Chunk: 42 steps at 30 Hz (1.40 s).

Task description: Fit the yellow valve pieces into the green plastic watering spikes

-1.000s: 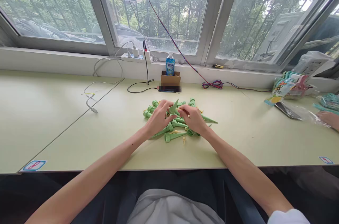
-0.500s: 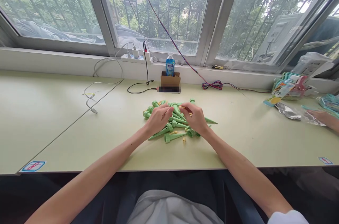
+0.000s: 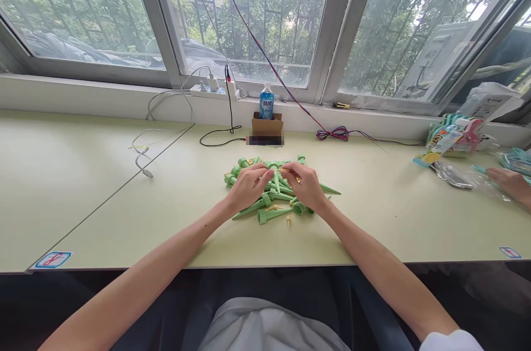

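My left hand (image 3: 250, 185) is closed on a green plastic watering spike (image 3: 276, 178), its wide capped end up and its tip pointing down. Close by on the right, my right hand (image 3: 306, 180) pinches a small yellow nozzle (image 3: 283, 170), partly covered by the fingers. Under and around both hands lies a heap of similar green spikes (image 3: 274, 215), some with ribbed caps. Small yellow nozzles are scattered among them, and one loose nozzle (image 3: 289, 221) lies at the near side of the heap.
Behind the heap, a blue-labelled bottle (image 3: 266, 102) stands by an open cardboard box (image 3: 267, 125). Cables (image 3: 334, 133) lie along the table's back, near a power strip (image 3: 213, 91). At far right, another person's hand (image 3: 508, 180) is beside plastic packaging (image 3: 440, 143).
The green spike in my left hand now hangs more upright, its tip pointing nearly straight down. My right hand has barely moved. The other person's hand at far right has shifted slightly.
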### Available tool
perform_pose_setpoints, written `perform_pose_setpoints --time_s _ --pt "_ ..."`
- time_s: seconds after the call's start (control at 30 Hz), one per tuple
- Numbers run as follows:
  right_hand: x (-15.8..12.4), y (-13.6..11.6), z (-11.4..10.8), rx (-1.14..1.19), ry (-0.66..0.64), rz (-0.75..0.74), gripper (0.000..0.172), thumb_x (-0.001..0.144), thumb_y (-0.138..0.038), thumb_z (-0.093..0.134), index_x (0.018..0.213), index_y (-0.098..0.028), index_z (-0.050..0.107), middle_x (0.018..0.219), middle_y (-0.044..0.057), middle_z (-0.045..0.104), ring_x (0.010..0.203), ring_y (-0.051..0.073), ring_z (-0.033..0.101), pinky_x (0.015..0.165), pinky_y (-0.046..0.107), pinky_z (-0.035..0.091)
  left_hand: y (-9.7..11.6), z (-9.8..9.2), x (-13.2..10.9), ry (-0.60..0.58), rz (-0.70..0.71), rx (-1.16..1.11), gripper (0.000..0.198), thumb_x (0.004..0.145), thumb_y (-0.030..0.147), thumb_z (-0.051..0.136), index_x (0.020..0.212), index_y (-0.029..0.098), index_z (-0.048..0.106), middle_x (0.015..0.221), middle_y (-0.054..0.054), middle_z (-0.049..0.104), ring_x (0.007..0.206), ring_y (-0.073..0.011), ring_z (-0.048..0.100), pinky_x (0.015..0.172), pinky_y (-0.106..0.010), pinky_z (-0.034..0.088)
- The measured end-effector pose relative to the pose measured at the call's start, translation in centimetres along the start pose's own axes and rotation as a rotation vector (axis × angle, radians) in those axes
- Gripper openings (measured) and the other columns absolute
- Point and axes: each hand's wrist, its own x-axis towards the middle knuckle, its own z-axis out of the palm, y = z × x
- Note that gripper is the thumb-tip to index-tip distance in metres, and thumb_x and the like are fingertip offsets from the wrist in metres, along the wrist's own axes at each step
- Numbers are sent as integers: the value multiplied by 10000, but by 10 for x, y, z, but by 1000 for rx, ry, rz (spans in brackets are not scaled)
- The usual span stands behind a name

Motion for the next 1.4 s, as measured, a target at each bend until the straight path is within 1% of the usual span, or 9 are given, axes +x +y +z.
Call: perform_pose_setpoints --time_s 0.2,0.33,0.63,0.87,0.93,1.0,1.1,1.17,1.4 --pt "0 2 -2 5 -10 0 223 964 -348 504 881 -185 631 701 28 626 615 146 550 606 261 443 -1 2 0 -24 5 -22 308 992 369 427 767 182 527 804 -25 530 698 -139 502 614 -258 443" --pt "0 4 -2 2 -16 4 228 966 -352 496 886 -179 621 681 14 589 596 136 518 605 256 431 -4 3 -1 -34 7 -36 228 986 360 440 845 191 502 850 -25 498 726 -140 536 627 -263 485" --pt "0 0 -3 -24 -48 16 257 983 -363 450 840 -186 570 618 -29 480 536 111 415 558 239 372 -3 2 -2 -40 90 -8 145 991 292 419 891 201 469 888 -35 496 735 -141 535 630 -268 447" --pt "-1 -4 -2 11 -26 29 263 988 -394 428 868 -195 550 620 -30 496 532 109 438 562 232 394 -4 3 -2 27 56 19 141 969 327 480 988 206 550 925 -34 540 706 -124 542 625 -252 451" --pt "-1 -4 -2 19 10 44 260 988 -398 426 879 -196 547 622 -29 508 526 108 448 556 229 398 -3 2 -2 74 16 36 159 952 354 515 964 203 564 862 -19 556 684 -125 531 620 -250 446" --pt "-1 -4 -2 28 38 59 255 987 -401 427 891 -197 547 627 -25 522 526 110 461 545 228 402 -1 1 -1 102 -18 38 237 960 385 495 849 192 576 748 -6 561 648 -131 516 615 -258 435" --pt "-1 -4 -3 42 40 62 243 983 -397 439 904 -198 556 642 -19 543 535 111 486 549 227 416 2 0 0 78 -76 -33 502 1008 430 356 634 178 576 582 -10 562 577 -135 522 607 -276 428" --pt "-1 -5 -3 54 16 46 233 981 -387 450 905 -199 565 658 -15 557 543 111 500 559 229 428 2 0 0 48 -133 -111 627 1020 459 287 558 172 599 522 -17 577 523 -129 537 597 -280 437" --pt "-2 -6 -2 38 -51 -40 188 960 -347 504 912 -206 619 791 29 654 641 134 582 633 261 490 0 0 0 28 -228 -208 725 1007 536 263 559 175 705 471 -32 607 465 -134 538 529 -280 428"
